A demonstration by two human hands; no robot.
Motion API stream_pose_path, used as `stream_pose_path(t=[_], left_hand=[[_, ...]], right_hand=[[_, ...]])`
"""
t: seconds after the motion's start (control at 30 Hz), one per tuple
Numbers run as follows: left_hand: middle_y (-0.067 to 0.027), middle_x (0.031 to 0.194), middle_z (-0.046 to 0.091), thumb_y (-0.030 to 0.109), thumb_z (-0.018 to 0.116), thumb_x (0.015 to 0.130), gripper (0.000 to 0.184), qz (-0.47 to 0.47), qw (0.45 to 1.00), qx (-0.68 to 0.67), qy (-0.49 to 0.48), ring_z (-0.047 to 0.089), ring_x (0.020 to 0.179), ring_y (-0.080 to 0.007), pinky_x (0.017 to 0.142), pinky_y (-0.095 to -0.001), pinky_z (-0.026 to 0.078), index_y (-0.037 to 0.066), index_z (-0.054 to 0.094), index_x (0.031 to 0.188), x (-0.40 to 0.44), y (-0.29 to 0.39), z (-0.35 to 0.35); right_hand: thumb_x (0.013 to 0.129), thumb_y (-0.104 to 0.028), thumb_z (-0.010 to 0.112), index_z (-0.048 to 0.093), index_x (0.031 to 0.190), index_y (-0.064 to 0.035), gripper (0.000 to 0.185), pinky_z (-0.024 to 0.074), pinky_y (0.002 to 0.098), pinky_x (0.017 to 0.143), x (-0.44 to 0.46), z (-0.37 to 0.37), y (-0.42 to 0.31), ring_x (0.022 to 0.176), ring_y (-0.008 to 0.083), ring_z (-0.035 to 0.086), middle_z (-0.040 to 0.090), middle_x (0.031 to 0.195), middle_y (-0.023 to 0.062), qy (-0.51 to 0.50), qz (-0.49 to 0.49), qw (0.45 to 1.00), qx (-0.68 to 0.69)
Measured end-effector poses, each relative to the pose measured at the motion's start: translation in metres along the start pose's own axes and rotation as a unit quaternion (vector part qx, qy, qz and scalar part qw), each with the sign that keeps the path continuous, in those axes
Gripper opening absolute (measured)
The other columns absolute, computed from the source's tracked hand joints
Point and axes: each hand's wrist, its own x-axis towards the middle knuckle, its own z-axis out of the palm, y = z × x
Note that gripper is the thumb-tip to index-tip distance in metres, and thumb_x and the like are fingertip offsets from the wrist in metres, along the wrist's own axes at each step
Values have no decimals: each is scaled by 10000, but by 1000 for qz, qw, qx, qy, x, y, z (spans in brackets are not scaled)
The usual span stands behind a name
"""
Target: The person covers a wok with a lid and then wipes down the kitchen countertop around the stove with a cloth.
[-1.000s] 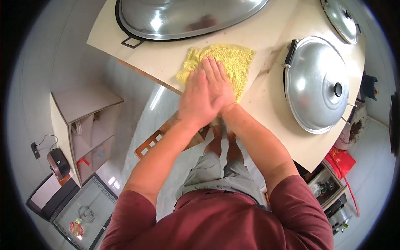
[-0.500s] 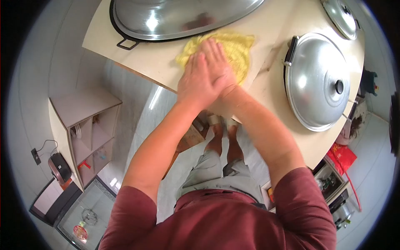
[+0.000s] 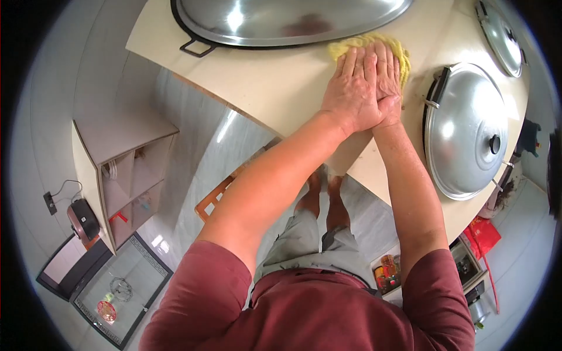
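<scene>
A yellow cloth (image 3: 404, 55) lies bunched on the cream countertop (image 3: 263, 88), just below the rim of a large lidded wok (image 3: 293, 23). My right hand (image 3: 387, 76) rests flat on the cloth with its fingers stretched forward. My left hand (image 3: 353, 93) lies beside and partly over it, fingers straight and pointing the same way, its tips at the cloth's near left part. The two hands touch and overlap at the thumbs. Under the palms the cloth is hidden.
A second pan with a silver domed lid (image 3: 465, 131) stands right of my hands, and another lidded pan (image 3: 502, 41) beyond it. A black wok handle (image 3: 198, 48) sticks out near the counter's left edge. Below are an orange stool (image 3: 213, 202) and a shelf unit (image 3: 126, 175).
Both hands and the cloth have slid right along the counter, toward the domed-lid pan. The cloth looks more bunched under the fingers. The view has shifted slightly, and more of the stool shows.
</scene>
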Motion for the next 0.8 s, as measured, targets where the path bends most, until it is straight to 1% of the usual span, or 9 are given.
stream_pose_path(t=[0.03,0.13,0.23,0.33,0.43,0.6,0.63,0.73,0.8], left_hand=[[-309,1601,486,580,699,931,1019,7,1000,-22,-3,417,1521,-481,1274,-565,338,-134,373,1580,-4,-6,-6],[-319,1582,497,551,707,940,1009,-10,997,66,-32,454,1489,-492,1261,-554,365,-122,342,1598,-48,-31,-40],[-357,1562,518,535,677,984,913,-79,993,75,-54,485,1480,-505,1265,-519,387,-134,426,1553,-89,-58,-98],[-365,1566,508,519,674,999,902,-95,990,96,-46,462,1493,-523,1266,-543,375,-150,418,1547,-115,-78,-109],[-374,1568,498,512,696,987,922,-54,991,124,-7,458,1485,-543,1269,-571,357,-169,408,1538,-101,-58,-87],[-368,1564,502,528,749,923,971,7,1000,13,19,467,1467,-546,1277,-580,334,-169,429,1518,-21,14,-7],[-355,1567,507,530,752,916,974,-1,1000,17,21,469,1470,-536,1279,-575,334,-159,430,1524,-4,32,6],[-337,1616,460,561,740,907,1003,3,998,-50,-34,400,1516,-539,1298,-584,283,-153,426,1536,-16,21,6],[-312,1641,449,576,735,905,1024,3,997,-57,-60,385,1536,-525,1307,-575,274,-143,407,1557,-36,2,-17]], right_hand=[[1061,-370,545,483,1615,-95,621,234,564,1335,-4,1,-6,1631,425,270,347,1724,221,-5,-10,1000,-2],[1067,-357,518,425,1639,-56,653,203,590,1338,-24,10,-47,1633,481,224,311,1723,278,-46,-74,996,-28],[1066,-314,475,414,1622,21,652,185,602,1343,-26,-6,-131,1611,553,217,300,1704,344,-169,-176,953,-181],[1053,-326,483,422,1615,30,669,199,586,1345,-25,-1,-168,1619,500,249,334,1703,310,-160,-149,974,-67],[1050,-337,514,433,1617,10,670,245,561,1331,-27,8,-131,1614,439,295,374,1695,267,-85,-207,974,-41],[1056,-397,503,409,1665,-93,688,204,528,1343,-26,-17,7,1646,379,238,300,1765,166,-96,-50,986,-124],[1081,-379,488,397,1676,-120,655,214,520,1341,-22,-29,27,1638,377,259,310,1754,182,-42,-16,999,17],[1052,-333,566,470,1593,-31,627,300,555,1296,-23,-25,31,1594,401,340,398,1690,201,16,-19,998,66],[1057,-333,566,474,1588,-24,622,260,559,1318,-35,-3,13,1610,418,309,386,1696,211,10,-33,999,13]])
